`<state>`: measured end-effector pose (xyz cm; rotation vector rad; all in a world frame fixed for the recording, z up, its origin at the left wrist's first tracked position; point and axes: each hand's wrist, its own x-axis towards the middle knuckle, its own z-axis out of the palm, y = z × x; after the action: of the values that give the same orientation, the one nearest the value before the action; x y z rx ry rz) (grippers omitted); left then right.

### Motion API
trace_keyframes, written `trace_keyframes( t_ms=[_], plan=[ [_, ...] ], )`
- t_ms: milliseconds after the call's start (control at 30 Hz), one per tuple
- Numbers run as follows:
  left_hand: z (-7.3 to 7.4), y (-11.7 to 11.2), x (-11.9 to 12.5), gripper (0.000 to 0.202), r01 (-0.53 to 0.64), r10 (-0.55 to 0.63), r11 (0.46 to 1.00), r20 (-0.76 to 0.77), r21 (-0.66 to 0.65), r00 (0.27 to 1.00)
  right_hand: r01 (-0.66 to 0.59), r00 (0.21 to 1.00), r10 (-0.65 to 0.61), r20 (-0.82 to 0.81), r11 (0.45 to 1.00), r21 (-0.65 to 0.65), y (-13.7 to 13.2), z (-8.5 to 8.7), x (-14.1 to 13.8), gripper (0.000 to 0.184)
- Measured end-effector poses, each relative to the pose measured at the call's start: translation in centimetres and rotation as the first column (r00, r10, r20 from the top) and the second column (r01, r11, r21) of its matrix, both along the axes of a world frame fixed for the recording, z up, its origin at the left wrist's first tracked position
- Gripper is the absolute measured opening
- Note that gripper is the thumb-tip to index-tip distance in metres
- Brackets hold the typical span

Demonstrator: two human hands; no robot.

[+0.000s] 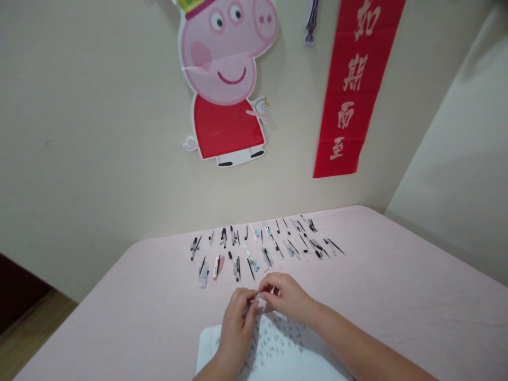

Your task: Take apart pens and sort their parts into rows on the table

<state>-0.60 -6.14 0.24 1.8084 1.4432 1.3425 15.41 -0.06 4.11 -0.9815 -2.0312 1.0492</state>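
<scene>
My left hand and my right hand meet over the far edge of a white sheet or board. Fingers of both are pinched together around a small pale, see-through piece; its kind is too small to make out. Many tiny grey marks or bits cover the white surface under my hands. Beyond them lie pens and pen parts in rows, among them a white pen beside a pink piece, black-capped clear pens and thin dark refills.
A pink-covered table carries everything and meets the wall at the back. On the wall hang a cartoon pig cutout and a red banner with characters. Wooden floor shows at lower left.
</scene>
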Motion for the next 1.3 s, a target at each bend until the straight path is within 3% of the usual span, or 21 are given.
trace_keyframes(
  t_ms=[333,500,633,700,767,900,1000,1100,1300],
  plan=[
    [0.3,0.1,0.2,0.015,0.020,-0.019,1.000,0.032,-0.020,0.999,-0.001,1.000,0.001,-0.007,0.998,0.061,0.0,-0.4,0.0,0.009],
    [0.4,0.0,0.3,0.015,0.020,-0.016,0.999,0.089,-0.037,0.996,-0.018,1.000,0.020,-0.020,0.996,0.088,0.1,0.2,0.3,0.004],
    [0.4,-0.1,0.4,0.017,0.030,-0.023,0.998,0.136,-0.052,0.990,0.082,0.997,-0.082,-0.008,0.976,0.201,1.6,0.8,1.6,0.009],
    [0.4,-0.1,0.3,0.015,0.004,0.000,0.999,0.114,-0.036,0.993,0.186,0.980,-0.201,0.012,0.928,0.324,3.3,0.5,3.2,0.014],
    [0.5,-0.2,0.3,0.015,-0.016,0.019,0.999,0.099,-0.033,0.995,0.325,0.929,-0.369,0.009,0.830,0.454,5.3,-0.4,5.4,0.018],
    [0.6,-0.2,0.3,0.015,-0.011,0.014,0.999,0.086,-0.037,0.996,0.522,0.711,-0.700,0.067,0.589,0.617,8.9,-2.8,11.1,0.023],
    [0.7,-0.2,0.3,0.015,-0.012,0.014,1.000,0.054,-0.023,0.998,0.555,0.531,-0.828,0.179,0.499,0.665,10.3,-4.4,14.6,0.028],
    [0.7,-0.1,0.3,0.014,-0.015,0.016,1.000,0.038,-0.017,0.999,0.539,0.436,-0.859,0.269,0.488,0.686,10.8,-5.6,16.3,0.031],
    [0.6,-0.1,0.4,0.014,-0.013,0.014,1.000,0.046,-0.027,0.999,0.511,0.368,-0.855,0.365,0.514,0.689,11.3,-7.0,16.4,0.034]
  ],
)
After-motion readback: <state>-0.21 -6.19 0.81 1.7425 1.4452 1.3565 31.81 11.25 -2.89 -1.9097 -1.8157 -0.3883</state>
